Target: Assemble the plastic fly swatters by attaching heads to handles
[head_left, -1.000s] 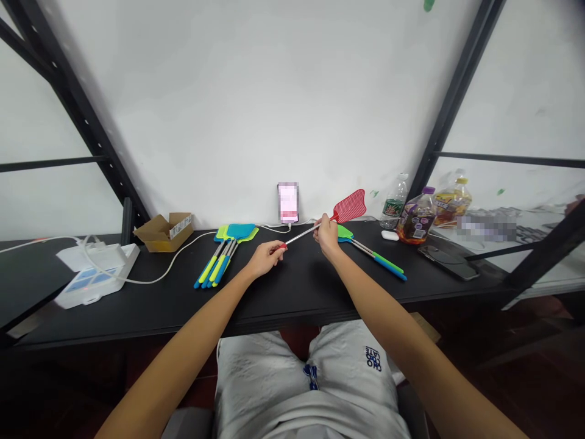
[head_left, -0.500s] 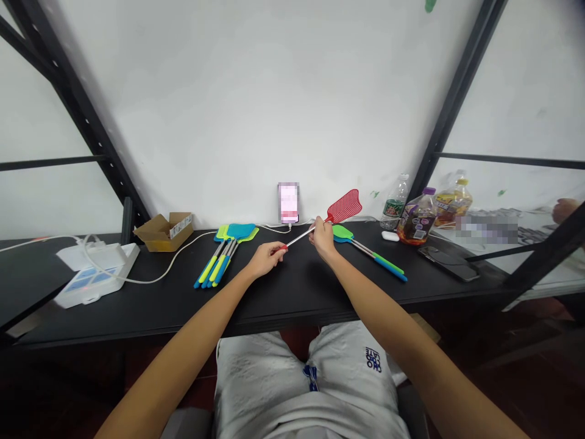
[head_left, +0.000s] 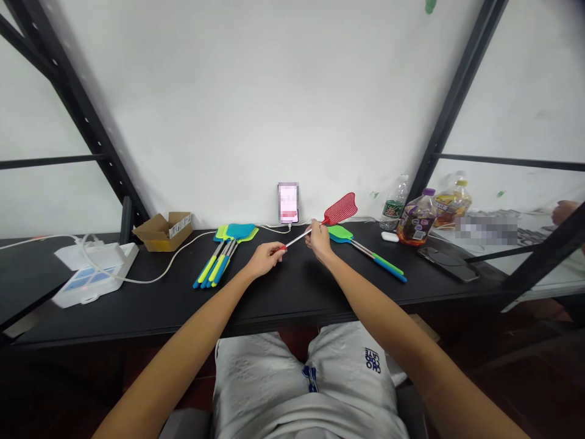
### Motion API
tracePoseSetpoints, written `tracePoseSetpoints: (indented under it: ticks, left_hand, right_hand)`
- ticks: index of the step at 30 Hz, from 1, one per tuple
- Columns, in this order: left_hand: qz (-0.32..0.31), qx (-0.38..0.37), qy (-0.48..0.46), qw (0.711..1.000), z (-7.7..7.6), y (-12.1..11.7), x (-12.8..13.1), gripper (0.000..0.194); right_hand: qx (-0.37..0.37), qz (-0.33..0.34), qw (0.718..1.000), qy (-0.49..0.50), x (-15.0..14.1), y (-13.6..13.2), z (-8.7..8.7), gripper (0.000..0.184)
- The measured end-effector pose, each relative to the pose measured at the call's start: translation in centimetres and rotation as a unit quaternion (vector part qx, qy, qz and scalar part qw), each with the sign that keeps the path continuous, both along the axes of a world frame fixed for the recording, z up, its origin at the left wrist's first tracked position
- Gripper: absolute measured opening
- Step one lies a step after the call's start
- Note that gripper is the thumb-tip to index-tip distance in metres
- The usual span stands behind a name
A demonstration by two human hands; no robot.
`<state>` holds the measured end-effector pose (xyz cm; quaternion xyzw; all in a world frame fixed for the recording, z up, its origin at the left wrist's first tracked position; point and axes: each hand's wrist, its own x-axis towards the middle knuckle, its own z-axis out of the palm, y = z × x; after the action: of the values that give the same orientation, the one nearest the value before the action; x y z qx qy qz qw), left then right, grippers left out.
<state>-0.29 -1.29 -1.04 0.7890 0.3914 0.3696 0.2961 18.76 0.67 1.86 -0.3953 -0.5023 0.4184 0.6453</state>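
Note:
A red fly swatter [head_left: 341, 209] with a thin metal shaft is held above the black table, tilted with its mesh head up to the right. My left hand [head_left: 265, 258] is closed round its red handle, most of which the fingers hide. Farther up the shaft, just below the head, my right hand [head_left: 319, 239] grips it. A pile of blue and yellow-green fly swatters [head_left: 223, 253] lies left of my left hand, handles towards me. Right of my right hand lie a green and a blue fly swatter [head_left: 365, 250], partly overlapping.
A lit phone [head_left: 288, 202] on a cable leans on the wall. An open cardboard box [head_left: 167, 233] and a white power strip [head_left: 94, 277] are at left. Drink bottles [head_left: 417, 216], a white case [head_left: 390, 236] and a dark phone [head_left: 448, 263] stand or lie right. Another person's hand [head_left: 565, 212] shows far right.
My right hand has moved slightly left and down, towards my left hand, and the red swatter's head has come down and left with it. My left hand stays almost in place.

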Motion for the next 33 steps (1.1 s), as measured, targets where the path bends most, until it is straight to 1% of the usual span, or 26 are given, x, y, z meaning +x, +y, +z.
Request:
tracePoseSetpoints:
  ticks: [3, 6, 11, 14, 26, 33]
  left_hand:
    - [0.001, 0.004, -0.004, 1.0, 0.0, 0.0, 0.0, 0.032]
    - [-0.004, 0.005, -0.005, 1.0, 0.0, 0.0, 0.0, 0.032]
    - [0.003, 0.001, -0.008, 1.0, 0.0, 0.1, -0.1, 0.032]
    - [-0.004, -0.001, -0.01, 1.0, -0.1, 0.2, -0.1, 0.032]
    - [0.0, -0.001, -0.014, 1.0, 0.0, 0.1, 0.0, 0.032]
    - [-0.004, -0.013, -0.022, 1.0, 0.0, 0.1, 0.0, 0.033]
  right_hand:
    - [-0.006, 0.002, 1.0, 0.031, -0.3, -0.3, 0.0, 0.037]
    - [-0.008, 0.018, 0.999, 0.036, -0.5, -0.4, -0.1, 0.037]
    - [-0.007, 0.028, 0.999, 0.032, -0.6, -0.2, -0.3, 0.036]
    - [-0.014, 0.03, 0.999, 0.029, -0.7, -0.3, -0.4, 0.036]
    - [-0.04, 0.044, 0.998, 0.019, -1.1, -0.8, -0.2, 0.036]
    - [-0.037, 0.048, 0.998, 0.009, -1.3, -0.6, -0.6, 0.036]
